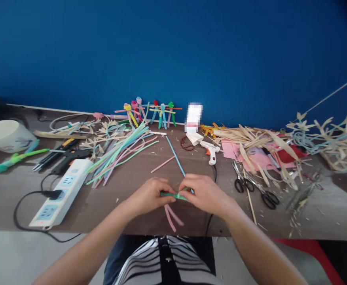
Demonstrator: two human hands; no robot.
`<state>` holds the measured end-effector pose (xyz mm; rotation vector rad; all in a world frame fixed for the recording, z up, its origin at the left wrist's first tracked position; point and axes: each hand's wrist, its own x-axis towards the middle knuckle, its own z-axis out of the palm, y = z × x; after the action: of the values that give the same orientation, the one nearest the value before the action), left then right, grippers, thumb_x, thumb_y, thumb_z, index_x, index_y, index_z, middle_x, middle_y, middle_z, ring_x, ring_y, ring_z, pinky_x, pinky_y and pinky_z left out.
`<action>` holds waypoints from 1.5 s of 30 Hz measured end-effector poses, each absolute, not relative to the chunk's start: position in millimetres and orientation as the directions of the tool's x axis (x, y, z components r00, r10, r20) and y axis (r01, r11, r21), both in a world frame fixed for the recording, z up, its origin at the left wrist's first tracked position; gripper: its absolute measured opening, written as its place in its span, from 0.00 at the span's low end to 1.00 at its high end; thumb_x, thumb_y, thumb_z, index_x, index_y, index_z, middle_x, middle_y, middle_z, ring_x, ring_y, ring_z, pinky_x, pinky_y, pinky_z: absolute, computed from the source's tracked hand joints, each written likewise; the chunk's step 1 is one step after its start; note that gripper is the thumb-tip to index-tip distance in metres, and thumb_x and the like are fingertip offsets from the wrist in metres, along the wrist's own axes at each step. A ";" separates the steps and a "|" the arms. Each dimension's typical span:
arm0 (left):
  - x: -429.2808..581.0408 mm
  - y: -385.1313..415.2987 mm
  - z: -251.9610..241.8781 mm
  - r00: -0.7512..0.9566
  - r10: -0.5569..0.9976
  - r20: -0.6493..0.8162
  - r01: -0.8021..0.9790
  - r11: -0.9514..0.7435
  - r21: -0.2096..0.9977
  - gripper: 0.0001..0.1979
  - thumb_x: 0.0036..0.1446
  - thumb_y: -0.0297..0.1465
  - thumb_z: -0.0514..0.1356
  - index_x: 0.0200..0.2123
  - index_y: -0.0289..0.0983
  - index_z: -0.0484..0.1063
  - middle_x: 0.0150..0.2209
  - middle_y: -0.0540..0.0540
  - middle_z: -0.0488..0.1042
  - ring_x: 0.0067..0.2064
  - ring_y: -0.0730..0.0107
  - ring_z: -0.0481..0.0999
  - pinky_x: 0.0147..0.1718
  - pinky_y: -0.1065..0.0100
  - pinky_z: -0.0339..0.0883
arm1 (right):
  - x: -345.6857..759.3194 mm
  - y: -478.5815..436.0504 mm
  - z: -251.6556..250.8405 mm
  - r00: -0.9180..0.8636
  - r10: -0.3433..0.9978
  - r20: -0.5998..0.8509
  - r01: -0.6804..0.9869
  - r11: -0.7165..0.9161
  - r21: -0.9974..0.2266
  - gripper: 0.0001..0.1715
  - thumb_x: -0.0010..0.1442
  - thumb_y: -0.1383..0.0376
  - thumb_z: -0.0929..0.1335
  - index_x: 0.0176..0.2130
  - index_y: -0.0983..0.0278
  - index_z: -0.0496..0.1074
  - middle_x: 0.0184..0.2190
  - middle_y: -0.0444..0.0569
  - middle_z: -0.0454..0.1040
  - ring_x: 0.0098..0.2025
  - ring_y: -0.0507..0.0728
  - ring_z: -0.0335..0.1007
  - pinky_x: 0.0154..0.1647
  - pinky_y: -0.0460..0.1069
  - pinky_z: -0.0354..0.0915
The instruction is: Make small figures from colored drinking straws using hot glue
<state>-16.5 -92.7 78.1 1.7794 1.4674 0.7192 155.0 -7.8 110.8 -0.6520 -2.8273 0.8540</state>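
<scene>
Close to the table's front edge, my left hand [154, 192] and my right hand [202, 192] pinch a green pipe cleaner [173, 195] between them. Two ends of a pink pipe cleaner [172, 218] hang below the left fingers. A blue pipe cleaner [175, 156] lies beyond my right hand, its near end behind the fingers. A short pink pipe cleaner [163, 164] rests on the table just past my left hand. What lies under the right fingertips is partly hidden.
Left are loose pipe cleaners [122, 152], a power strip [62, 196], a black glue gun [68, 159] and a white bowl [8, 135]. Small pipe cleaner figures [163, 114] stand against the wall. Right are a white glue gun [211, 152], scissors [268, 197] and dried leaves [250, 136].
</scene>
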 end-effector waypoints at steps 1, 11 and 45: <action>-17.7 -93.1 79.5 0.208 0.978 -0.032 0.521 -0.083 0.849 0.08 0.49 0.33 0.58 0.31 0.38 0.75 0.25 0.50 0.68 0.27 0.75 0.67 0.27 0.74 0.57 | 153.4 -2.4 109.5 -0.906 0.423 -0.015 0.338 0.700 -0.629 0.06 0.53 0.66 0.64 0.29 0.64 0.70 0.28 0.44 0.70 0.31 0.50 0.64 0.32 0.44 0.55; -14.5 -93.7 65.8 -0.111 0.989 -0.096 -0.004 0.096 0.995 0.09 0.44 0.33 0.61 0.28 0.34 0.75 0.24 0.48 0.73 0.27 0.71 0.69 0.29 0.72 0.60 | 142.0 -1.6 59.9 -0.879 0.423 -0.221 0.280 0.082 -0.956 0.18 0.56 0.58 0.59 0.28 0.68 0.69 0.14 0.39 0.57 0.17 0.46 0.51 0.17 0.42 0.50; -13.8 -87.2 63.8 -0.305 0.952 -0.007 0.312 0.107 0.944 0.07 0.45 0.32 0.59 0.27 0.36 0.75 0.26 0.47 0.75 0.30 0.67 0.71 0.31 0.71 0.60 | 139.2 -12.4 51.6 -0.839 0.523 -0.151 0.333 0.273 -0.903 0.14 0.56 0.61 0.59 0.30 0.67 0.69 0.16 0.39 0.60 0.18 0.46 0.52 0.20 0.42 0.50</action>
<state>-13.8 -87.2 63.8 1.2448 1.7149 1.2105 139.2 -12.4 51.6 -0.8028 -2.3602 1.6054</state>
